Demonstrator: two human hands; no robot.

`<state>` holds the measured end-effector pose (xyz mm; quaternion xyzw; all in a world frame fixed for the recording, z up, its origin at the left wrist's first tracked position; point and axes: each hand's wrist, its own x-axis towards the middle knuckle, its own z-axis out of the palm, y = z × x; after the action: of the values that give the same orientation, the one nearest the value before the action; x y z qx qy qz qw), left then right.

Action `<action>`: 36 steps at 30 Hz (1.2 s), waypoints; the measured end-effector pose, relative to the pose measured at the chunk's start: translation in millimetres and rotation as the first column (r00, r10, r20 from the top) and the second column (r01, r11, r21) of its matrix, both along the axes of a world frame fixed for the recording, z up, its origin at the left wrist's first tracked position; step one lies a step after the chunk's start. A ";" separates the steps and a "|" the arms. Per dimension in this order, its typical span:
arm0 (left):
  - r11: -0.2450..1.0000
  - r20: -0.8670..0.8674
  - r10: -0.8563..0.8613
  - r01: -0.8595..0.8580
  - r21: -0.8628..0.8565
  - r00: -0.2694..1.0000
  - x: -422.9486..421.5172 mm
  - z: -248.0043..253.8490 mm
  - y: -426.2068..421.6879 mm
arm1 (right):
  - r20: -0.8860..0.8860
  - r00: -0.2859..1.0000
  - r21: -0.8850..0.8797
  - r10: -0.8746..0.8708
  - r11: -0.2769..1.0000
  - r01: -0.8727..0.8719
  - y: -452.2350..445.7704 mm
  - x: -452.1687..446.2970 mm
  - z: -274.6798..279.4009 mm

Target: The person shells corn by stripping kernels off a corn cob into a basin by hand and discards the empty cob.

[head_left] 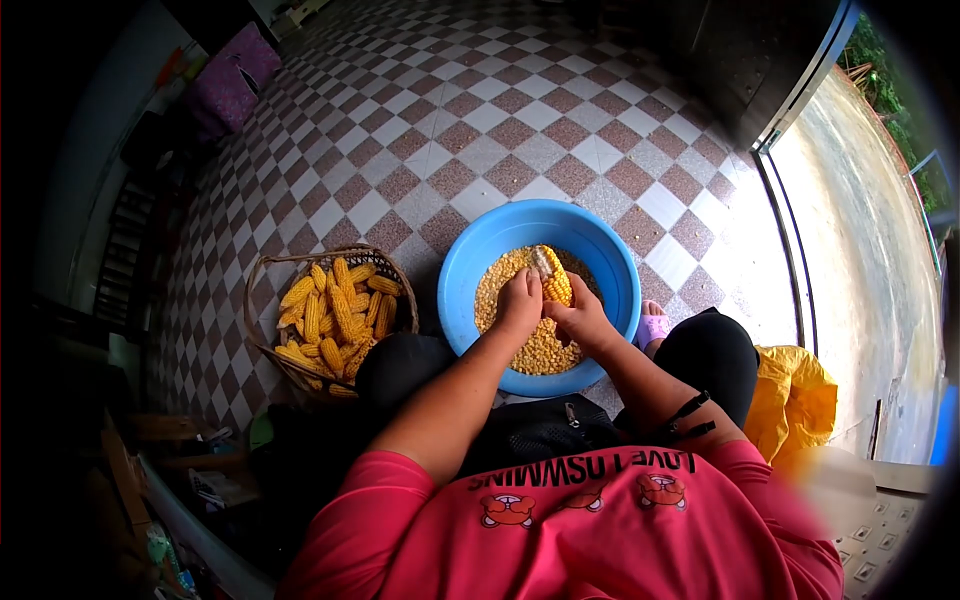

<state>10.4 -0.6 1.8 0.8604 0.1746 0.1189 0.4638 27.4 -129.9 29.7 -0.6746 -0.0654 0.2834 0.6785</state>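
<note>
Both of my hands are over a blue plastic basin (462, 240) that stands between my knees. A partly shelled corn cob (556, 280) tilts up between them, with yellow kernels on its right side and a bare pale patch near the top left. My left hand (519, 302) is closed, its fingers pressed against the cob's left side. My right hand (584, 318) wraps round the lower right of the same cob, thumb across the front. Loose corn kernels (545, 355) cover the basin's bottom.
Left of the basin, a woven basket (262, 330) with a handle holds several whole corn cobs (340, 310). A yellow sack (795, 395) lies by my right knee. Checkered tiles (430, 160) spread ahead, with a few stray kernels. An open doorway (775, 230) is at the right.
</note>
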 end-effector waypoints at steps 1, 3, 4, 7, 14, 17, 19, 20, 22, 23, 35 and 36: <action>1.000 0.002 0.000 0.000 0.001 1.000 0.6 -3.5 2.3 | 0.010 1.000 -0.033 0.011 0.999 -0.011 -0.8 1.2 2.2; 0.935 -0.028 -0.068 0.054 -0.350 0.997 0.4 -0.8 5.3 | 0.018 1.000 -0.066 0.021 0.998 -0.020 -1.8 2.8 4.8; 0.935 -0.029 -0.069 0.054 -0.350 0.997 -1.5 5.8 3.6 | 0.041 0.999 -0.089 0.010 0.996 -0.007 -2.1 2.8 5.2; 0.724 -0.072 -0.115 0.034 -0.689 0.991 -4.5 15.8 -0.6 | 0.077 0.997 -0.152 0.014 0.988 -0.003 -2.4 1.4 8.9; 0.774 -0.095 -0.178 0.079 -0.629 0.980 -0.6 3.0 1.9 | 0.059 0.995 -0.169 0.081 0.983 -0.070 -4.1 3.0 9.3; 0.880 -0.143 -0.174 0.089 -0.467 0.974 -0.7 4.3 3.8 | -0.033 0.993 -0.049 0.111 0.992 -0.112 -6.5 5.3 8.4; 0.968 -0.077 -0.109 0.088 -0.235 0.991 2.4 -7.6 5.9 | -0.090 0.991 0.035 0.103 0.994 -0.101 -8.6 7.1 10.1; 0.968 -0.076 -0.109 0.089 -0.235 0.991 2.0 -13.8 6.0 | -0.147 0.984 0.118 0.101 0.990 -0.084 -9.1 7.5 11.6; 0.869 -0.085 -0.108 0.053 -0.493 0.990 -0.7 -9.0 4.4 | -0.119 0.987 0.095 0.110 0.991 -0.099 -9.4 7.2 17.9; 0.858 -0.042 -0.103 0.067 -0.509 0.994 2.3 -23.0 7.0 | -0.094 0.989 0.072 0.117 0.991 -0.111 -9.8 7.0 19.7; 0.928 -0.155 -0.102 0.038 -0.372 0.983 -0.3 -12.1 -2.3 | 0.526 0.838 -0.390 0.146 0.917 0.085 -3.7 1.9 -16.0; 0.927 -0.155 -0.101 0.037 -0.372 0.983 -0.2 -12.1 -2.1 | 0.536 0.834 -0.350 0.133 0.934 0.077 -3.7 3.3 -14.7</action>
<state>10.2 -2.7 -10.3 0.7709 0.2024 -0.0068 0.6039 30.7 -133.6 15.0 -0.8381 -0.2156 0.0941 0.4922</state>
